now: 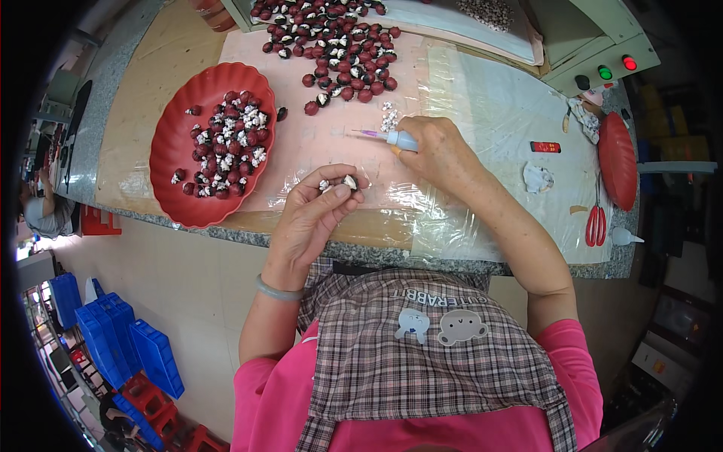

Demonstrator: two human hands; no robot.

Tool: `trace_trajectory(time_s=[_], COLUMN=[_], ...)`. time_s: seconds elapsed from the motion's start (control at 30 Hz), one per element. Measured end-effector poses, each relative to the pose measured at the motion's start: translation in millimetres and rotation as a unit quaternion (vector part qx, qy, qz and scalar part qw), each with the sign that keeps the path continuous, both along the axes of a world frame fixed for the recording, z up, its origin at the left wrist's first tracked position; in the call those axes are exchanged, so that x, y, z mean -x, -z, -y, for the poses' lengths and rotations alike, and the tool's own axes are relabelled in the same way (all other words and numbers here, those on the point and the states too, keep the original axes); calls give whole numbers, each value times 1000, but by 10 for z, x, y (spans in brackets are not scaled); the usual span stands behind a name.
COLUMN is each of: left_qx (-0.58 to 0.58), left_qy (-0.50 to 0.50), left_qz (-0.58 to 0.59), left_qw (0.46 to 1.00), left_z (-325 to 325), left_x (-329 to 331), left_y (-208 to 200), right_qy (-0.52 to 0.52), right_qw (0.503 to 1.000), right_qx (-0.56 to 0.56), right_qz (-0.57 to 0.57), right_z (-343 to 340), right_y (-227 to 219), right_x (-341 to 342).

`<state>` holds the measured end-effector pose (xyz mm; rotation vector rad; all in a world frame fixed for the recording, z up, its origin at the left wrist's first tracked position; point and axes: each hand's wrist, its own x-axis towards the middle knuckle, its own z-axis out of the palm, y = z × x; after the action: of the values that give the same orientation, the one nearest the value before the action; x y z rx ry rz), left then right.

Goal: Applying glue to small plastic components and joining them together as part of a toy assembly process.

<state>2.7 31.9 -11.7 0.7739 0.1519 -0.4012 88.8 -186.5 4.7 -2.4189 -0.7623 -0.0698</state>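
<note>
Close to the table's front edge, my left hand point(315, 203) is closed on a small dark ball with white on it point(349, 183), pinched between thumb and fingers. A second bit of white shows near the thumb. My right hand point(435, 145) grips a translucent squeeze bottle point(404, 141) with a purple needle tip point(369, 134), which points left above the work surface, apart from the ball. Just beyond the bottle lie small white pieces point(389, 119). Left of my left hand stands a red scalloped bowl point(167, 151) holding many dark red balls topped with white pieces.
Many dark red, black and white balls point(346, 68) spread over the far middle. At the right lie red scissors point(596, 226), a small bottle point(625, 236), a red packet point(545, 147) and a red dish point(617, 162). A control box point(602, 56) with lit buttons stands behind.
</note>
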Motion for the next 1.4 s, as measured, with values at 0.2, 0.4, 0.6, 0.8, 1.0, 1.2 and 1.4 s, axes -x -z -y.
trace_trajectory(time_s=[0.2, 0.4, 0.6, 0.8, 1.0, 1.2, 1.4], left_qx=[-24, -54, -134, -209, -297, -412, -487], left_qy=[12, 21, 23, 46, 20, -19, -26], left_qz=[0, 22, 45, 69, 160, 218, 260], left_qw=[1000, 998, 990, 974, 941, 885, 833], left_z=[84, 268, 416, 439, 502, 575, 498], left_x=[-13, -1, 11, 39, 68, 98, 73], left_y=[-64, -96, -186, -200, -156, -138, -205], right_qy=[39, 47, 68, 99, 126, 163, 130], right_qw=[841, 732, 773, 794, 830, 838, 843], right_qx=[-287, -455, -431, -411, -377, -404, -409], right_qz=[-457, -504, -460, -436, -391, -328, -325], right_z=[170, 195, 179, 127, 84, -23, -29], right_y=[-120, -176, -164, -197, -229, -51, -18], right_x=[63, 380, 565, 640, 713, 867, 832])
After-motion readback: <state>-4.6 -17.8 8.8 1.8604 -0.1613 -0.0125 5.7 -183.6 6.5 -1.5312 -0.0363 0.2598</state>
